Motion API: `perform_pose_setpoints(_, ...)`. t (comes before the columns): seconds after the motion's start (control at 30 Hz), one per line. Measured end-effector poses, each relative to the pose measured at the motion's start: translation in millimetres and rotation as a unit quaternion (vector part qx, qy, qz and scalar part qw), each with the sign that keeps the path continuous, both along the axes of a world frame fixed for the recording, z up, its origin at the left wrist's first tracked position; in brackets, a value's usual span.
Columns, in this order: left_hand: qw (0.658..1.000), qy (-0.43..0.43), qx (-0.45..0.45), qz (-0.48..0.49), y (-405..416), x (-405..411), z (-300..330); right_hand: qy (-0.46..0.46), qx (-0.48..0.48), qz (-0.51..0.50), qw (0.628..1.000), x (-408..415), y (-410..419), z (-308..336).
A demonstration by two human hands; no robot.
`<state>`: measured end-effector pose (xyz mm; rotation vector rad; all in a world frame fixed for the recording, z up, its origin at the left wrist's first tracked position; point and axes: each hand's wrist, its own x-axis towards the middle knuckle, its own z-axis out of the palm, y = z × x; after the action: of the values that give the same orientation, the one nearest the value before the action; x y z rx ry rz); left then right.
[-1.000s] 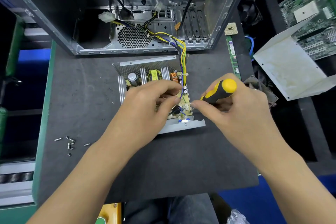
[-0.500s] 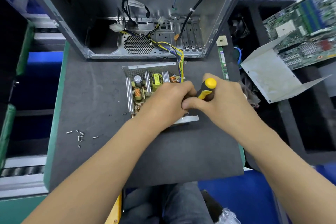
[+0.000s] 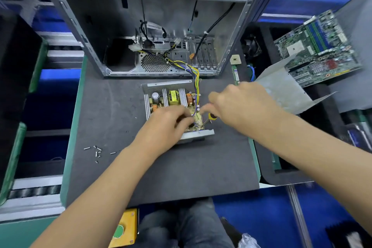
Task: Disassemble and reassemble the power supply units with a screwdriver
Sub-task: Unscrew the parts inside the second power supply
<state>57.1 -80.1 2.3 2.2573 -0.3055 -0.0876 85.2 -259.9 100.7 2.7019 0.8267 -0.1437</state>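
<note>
The open power supply (image 3: 173, 102) lies on the grey mat (image 3: 120, 106) before the case (image 3: 161, 26). The left hand (image 3: 167, 125) rests curled on its board (grip unclear). The right hand (image 3: 237, 102) grips the screwdriver (image 3: 209, 118), tip on the board.

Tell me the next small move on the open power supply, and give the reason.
Probably seat the screwdriver tip squarely and turn. The right hand grips its handle, and the shaft slants down to the near right corner of the power supply board, while the left hand rests on the board. Whether a screw sits there is hidden.
</note>
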Motion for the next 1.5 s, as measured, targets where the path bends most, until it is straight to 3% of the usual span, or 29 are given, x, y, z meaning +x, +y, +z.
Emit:
perform_pose_setpoints(0.1, 0.999, 0.012, 0.032, 0.003, 0, -3, -2, 0.125, 0.055, -0.013, 0.991, 1, -1, -1)
perform_pose_setpoints(0.17, 0.999, 0.019, 0.037, 0.027, -1, 0, -3, 0.168, 0.012, 0.020, 0.985, 6, 2, -2)
perform_pose_setpoints(0.33, 0.997, 0.042, 0.053, 0.032, -1, 0, -8, 0.065, -0.065, -0.003, 0.996, 12, 8, 0)
perform_pose_setpoints(0.47, 0.995, 0.054, 0.078, 0.027, -2, 4, -8, 0.184, 0.017, -0.019, 0.983, 8, 11, 6)
perform_pose_setpoints(0.63, 0.993, 0.058, 0.100, 0.015, -1, 3, -7, 0.103, -0.095, 0.010, 0.990, 15, 20, 8)
perform_pose_setpoints(0.7, 0.992, 0.060, 0.107, 0.011, -1, 3, -6, 0.082, -0.094, -0.013, 0.992, 12, 23, 5)
perform_pose_setpoints(0.83, 0.991, 0.051, 0.120, 0.002, -2, 3, -3, 0.187, -0.041, -0.048, 0.980, 16, 22, 9)
perform_pose_setpoints(1.0, 0.991, 0.047, 0.125, 0.002, -1, 3, -6, 0.126, -0.099, 0.032, 0.987, 16, 18, 5)
perform_pose_setpoints(1.1, 0.991, 0.044, 0.127, 0.002, -1, 3, -7, 0.127, -0.106, -0.065, 0.984, 13, 5, 4)
perform_pose_setpoints(1.2, 0.990, 0.045, 0.133, 0.002, -2, 4, -7, 0.224, -0.026, -0.141, 0.964, 10, -6, 9)
perform_pose_setpoints(1.27, 0.989, 0.049, 0.138, 0.001, -3, 5, -7, 0.236, -0.031, -0.107, 0.965, 9, -6, 10)
perform_pose_setpoints(1.5, 0.990, 0.043, 0.136, 0.001, -2, 6, -9, 0.136, -0.138, 0.005, 0.981, 21, 3, 9)
